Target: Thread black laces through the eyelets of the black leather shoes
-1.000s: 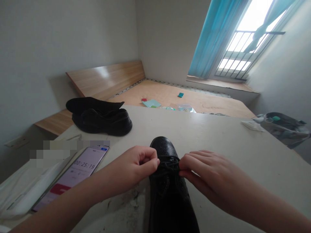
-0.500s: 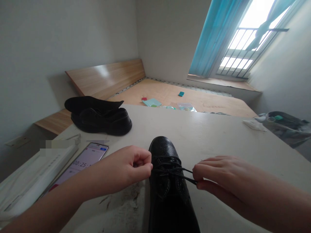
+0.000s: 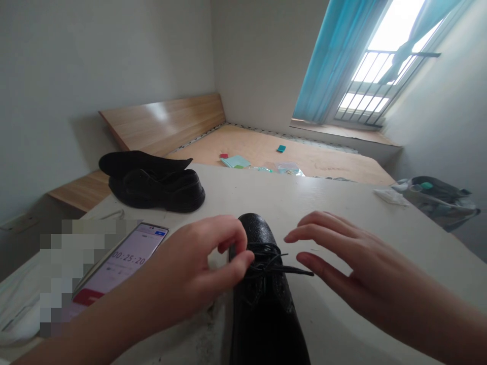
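Note:
A black leather lace-up shoe point(image 3: 268, 314) stands upright on the table, toe pointing away from me. Its black shoelace point(image 3: 297, 270) crosses the front in a loose knot, with a loop and a thin end sticking out to the right. My left hand point(image 3: 216, 253) is at the shoe's left side, thumb and forefinger pinched at the lacing; the bit of lace between them is mostly hidden. To the right of the shoe, my right hand point(image 3: 342, 253) is open, thumb and fingers apart and holding nothing, close to the loop.
Another black shoe point(image 3: 163, 190) lies at the table's back left, a dark insole point(image 3: 140, 161) on top. A phone point(image 3: 125, 258) showing a timer rests left of my hand. The white table point(image 3: 342, 203) meets a bed board point(image 3: 327, 157) behind. A lined bin point(image 3: 437, 203) stands at right.
My right hand has let go of the laces and spread its fingers. My left hand has shifted right, over the lacing. The lace loop and end now stick out freely at the right.

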`<move>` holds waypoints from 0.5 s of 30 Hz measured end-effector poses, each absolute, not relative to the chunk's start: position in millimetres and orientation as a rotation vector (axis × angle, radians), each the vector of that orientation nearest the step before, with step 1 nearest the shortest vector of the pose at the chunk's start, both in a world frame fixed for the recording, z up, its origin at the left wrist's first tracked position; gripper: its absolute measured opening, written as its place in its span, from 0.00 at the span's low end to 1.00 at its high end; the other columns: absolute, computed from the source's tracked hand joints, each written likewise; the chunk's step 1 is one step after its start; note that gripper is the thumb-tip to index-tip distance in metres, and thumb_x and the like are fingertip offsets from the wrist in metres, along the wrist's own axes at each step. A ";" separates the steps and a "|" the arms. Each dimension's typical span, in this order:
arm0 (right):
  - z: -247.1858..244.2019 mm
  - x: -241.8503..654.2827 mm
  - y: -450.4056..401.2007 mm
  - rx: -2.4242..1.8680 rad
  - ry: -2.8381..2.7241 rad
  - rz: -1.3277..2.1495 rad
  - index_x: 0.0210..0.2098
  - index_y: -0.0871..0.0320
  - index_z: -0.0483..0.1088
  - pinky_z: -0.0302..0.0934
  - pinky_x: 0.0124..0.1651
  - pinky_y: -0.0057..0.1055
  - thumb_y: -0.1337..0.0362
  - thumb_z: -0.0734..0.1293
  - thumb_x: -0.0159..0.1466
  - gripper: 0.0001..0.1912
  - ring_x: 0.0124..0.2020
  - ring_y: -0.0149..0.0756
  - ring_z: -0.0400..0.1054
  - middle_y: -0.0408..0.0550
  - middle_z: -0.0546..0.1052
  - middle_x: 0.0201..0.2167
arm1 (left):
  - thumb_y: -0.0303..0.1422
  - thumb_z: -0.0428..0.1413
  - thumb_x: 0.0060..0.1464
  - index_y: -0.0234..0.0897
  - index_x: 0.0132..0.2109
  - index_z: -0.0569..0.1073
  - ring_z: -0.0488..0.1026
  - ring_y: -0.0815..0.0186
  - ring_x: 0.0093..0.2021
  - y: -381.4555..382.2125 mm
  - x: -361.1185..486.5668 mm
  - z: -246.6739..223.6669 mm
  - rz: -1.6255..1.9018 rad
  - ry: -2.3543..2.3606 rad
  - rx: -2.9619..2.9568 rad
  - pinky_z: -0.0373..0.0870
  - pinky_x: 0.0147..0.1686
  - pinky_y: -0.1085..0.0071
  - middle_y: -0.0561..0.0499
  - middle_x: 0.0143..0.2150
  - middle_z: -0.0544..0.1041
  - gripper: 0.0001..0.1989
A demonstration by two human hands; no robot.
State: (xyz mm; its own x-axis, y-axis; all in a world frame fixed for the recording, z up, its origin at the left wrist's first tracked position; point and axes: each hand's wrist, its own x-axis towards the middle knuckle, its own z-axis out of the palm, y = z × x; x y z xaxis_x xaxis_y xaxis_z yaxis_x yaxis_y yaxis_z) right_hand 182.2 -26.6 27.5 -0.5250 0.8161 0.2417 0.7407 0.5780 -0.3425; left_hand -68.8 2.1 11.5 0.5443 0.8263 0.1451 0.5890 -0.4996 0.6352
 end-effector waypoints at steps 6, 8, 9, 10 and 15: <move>15.9 154.8 -32.6 -1.201 -2.376 0.490 0.41 0.53 0.71 0.63 0.53 0.37 0.70 0.64 0.64 0.09 0.51 0.38 0.64 0.47 0.70 0.47 | 0.35 0.61 0.51 0.37 0.26 0.66 0.64 0.67 0.27 -15.9 -51.6 6.4 0.657 0.962 2.582 0.53 0.26 0.69 0.55 0.24 0.69 0.13; 11.8 150.8 -32.9 -1.211 -2.317 0.553 0.38 0.55 0.71 0.62 0.53 0.36 0.73 0.65 0.62 0.08 0.50 0.37 0.63 0.46 0.70 0.45 | 0.30 0.55 0.56 0.37 0.28 0.67 0.65 0.66 0.28 -17.8 -46.8 2.6 0.652 0.969 2.595 0.53 0.26 0.69 0.54 0.26 0.70 0.09; 10.4 149.8 -32.3 -1.216 -2.292 0.588 0.37 0.55 0.70 0.61 0.52 0.35 0.74 0.65 0.61 0.09 0.49 0.36 0.63 0.46 0.70 0.44 | 0.28 0.52 0.58 0.37 0.29 0.67 0.65 0.66 0.28 -18.2 -45.4 1.5 0.649 0.966 2.586 0.54 0.27 0.68 0.53 0.27 0.71 0.08; 9.3 149.3 -31.4 -1.220 -2.270 0.620 0.36 0.55 0.69 0.61 0.52 0.35 0.75 0.65 0.60 0.09 0.49 0.36 0.63 0.45 0.70 0.43 | 0.27 0.49 0.59 0.37 0.30 0.67 0.65 0.66 0.28 -18.3 -44.7 1.0 0.649 0.964 2.570 0.54 0.27 0.68 0.53 0.28 0.71 0.09; 7.7 147.2 -25.9 -1.208 -2.219 0.756 0.32 0.55 0.68 0.61 0.49 0.34 0.78 0.66 0.56 0.10 0.46 0.36 0.63 0.44 0.70 0.40 | 0.28 0.51 0.55 0.37 0.25 0.64 0.63 0.70 0.25 -13.5 -52.2 8.1 0.542 1.008 2.420 0.52 0.25 0.71 0.56 0.24 0.68 0.11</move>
State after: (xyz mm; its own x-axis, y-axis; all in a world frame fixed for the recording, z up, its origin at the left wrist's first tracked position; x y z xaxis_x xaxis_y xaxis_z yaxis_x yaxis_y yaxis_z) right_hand 147.2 -25.9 7.7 -0.4821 0.8614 0.1601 0.5843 0.4523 -0.6739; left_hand -52.2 -13.5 8.1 0.6540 0.7352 0.1779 0.5537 -0.6256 0.5495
